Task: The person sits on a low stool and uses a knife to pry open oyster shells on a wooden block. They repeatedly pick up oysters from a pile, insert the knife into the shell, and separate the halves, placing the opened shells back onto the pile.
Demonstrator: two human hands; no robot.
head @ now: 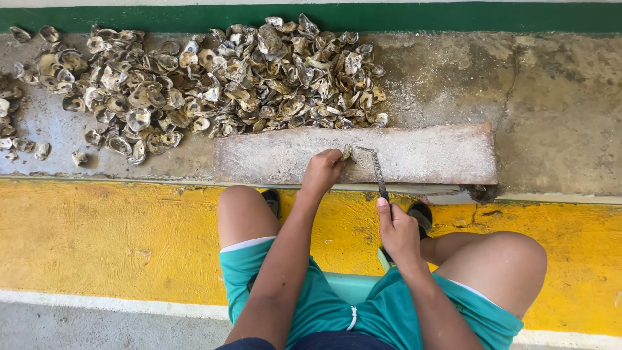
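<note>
A small oyster shell (346, 153) is pinned down by the left hand (322, 172), fingers curled closed over it, right on the near half of the grey slab (440, 155), a little left of the slab's middle. Only the shell's right tip is seen past the fingertips. A narrow metal tool (378, 172) is gripped in the right hand (398, 234), the fingers wrapped shut around its handle and the thumb laid along the shaft. The tool's far end is bent over and is brought right up against the shell; whether it is actually touching cannot be told.

The slab is laid flat on a rough concrete ledge (557, 97), along the ledge's near edge. A big heap of oyster shells (207, 84) is spread across the left part of the ledge, running up to the slab's far left corner, with a few loose ones scattered toward the ledge's left edge. A green strip (453, 16) is seen along the far edge, a yellow painted floor (97, 240) below the near one. Bare knees and teal shorts (324, 304) are seen at the bottom.
</note>
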